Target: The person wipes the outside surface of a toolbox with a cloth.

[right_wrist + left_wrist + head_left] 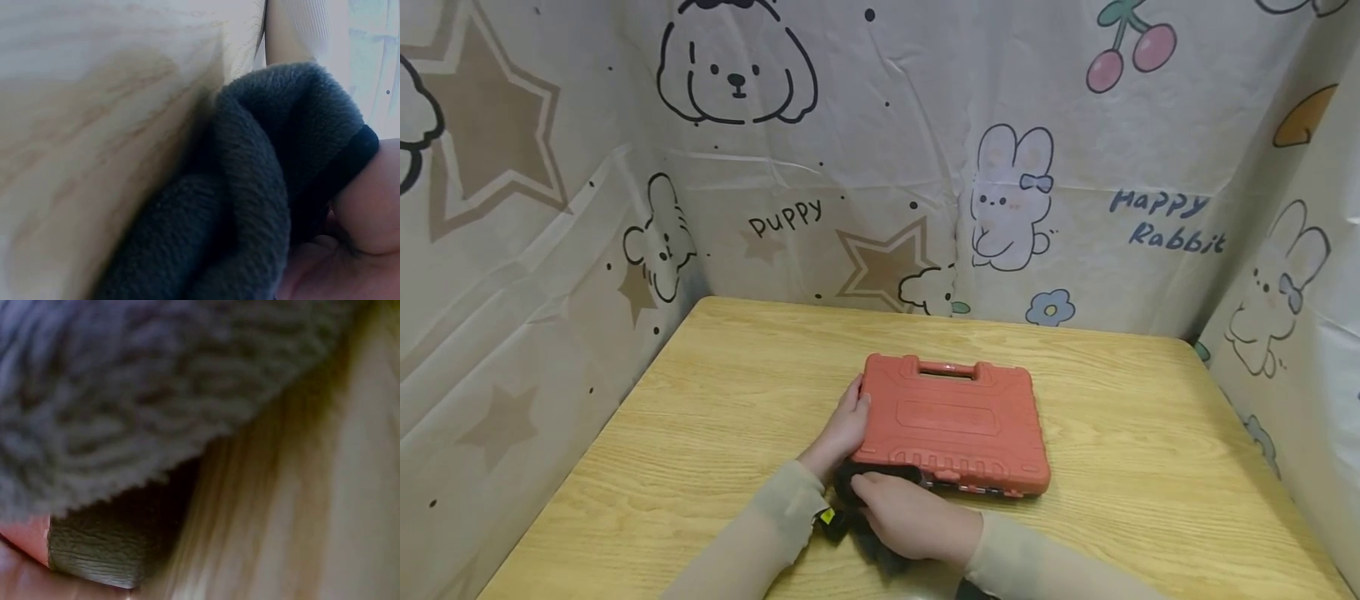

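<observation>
Cartoon-printed cloth [865, 158] hangs behind a wood-grained table [1150, 433].

1. The red case [958, 421] partly hides the fingers of the left hand [847, 427].
2. The left wrist view blurs the dark cloth [137, 406].
3. The head view's bottom cuts off the table [1150, 450].

The sleeved left forearm [752, 525] slants from the near left toward the far right, its left hand [844, 427] gripping, fingers directed to the far side. The sleeved right forearm [1048, 552] enters from the near right; the right hand [917, 515], nearer and farther right, points left, pinching.
</observation>
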Demonstrator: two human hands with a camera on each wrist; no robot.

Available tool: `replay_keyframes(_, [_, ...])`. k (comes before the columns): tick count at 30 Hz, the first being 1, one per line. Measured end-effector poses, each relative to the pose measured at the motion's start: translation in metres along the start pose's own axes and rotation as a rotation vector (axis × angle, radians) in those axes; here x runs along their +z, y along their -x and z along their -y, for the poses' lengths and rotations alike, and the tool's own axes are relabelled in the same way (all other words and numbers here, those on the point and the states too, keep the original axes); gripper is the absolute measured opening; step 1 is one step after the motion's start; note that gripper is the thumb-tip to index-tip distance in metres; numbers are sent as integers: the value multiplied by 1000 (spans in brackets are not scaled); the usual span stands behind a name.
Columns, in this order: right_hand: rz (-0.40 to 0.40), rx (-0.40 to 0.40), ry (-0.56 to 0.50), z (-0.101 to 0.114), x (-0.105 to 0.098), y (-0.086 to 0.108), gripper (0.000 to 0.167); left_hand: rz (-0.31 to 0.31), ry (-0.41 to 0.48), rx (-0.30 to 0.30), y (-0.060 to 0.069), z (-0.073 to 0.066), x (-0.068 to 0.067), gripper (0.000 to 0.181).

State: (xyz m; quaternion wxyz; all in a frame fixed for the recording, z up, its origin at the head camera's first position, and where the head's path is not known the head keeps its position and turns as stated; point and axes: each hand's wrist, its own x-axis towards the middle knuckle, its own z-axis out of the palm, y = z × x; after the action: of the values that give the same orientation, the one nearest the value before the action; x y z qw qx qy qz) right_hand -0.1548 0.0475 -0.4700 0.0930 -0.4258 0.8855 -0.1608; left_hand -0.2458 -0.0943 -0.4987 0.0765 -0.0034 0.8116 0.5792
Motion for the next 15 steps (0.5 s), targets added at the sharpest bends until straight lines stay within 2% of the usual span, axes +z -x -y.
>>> replay_keyframes(5, [4,26,-8,0,-1,5,2,10,6,2,-1,0,1,57])
replay_keyframes(11, [18,60,-26,-3,-4,15,14,21,5,-15,-1,1,0,57])
replay_keyframes(15, [10,72,-58,-6,-7,22,11,18,6,-24,-1,0,-2,57])
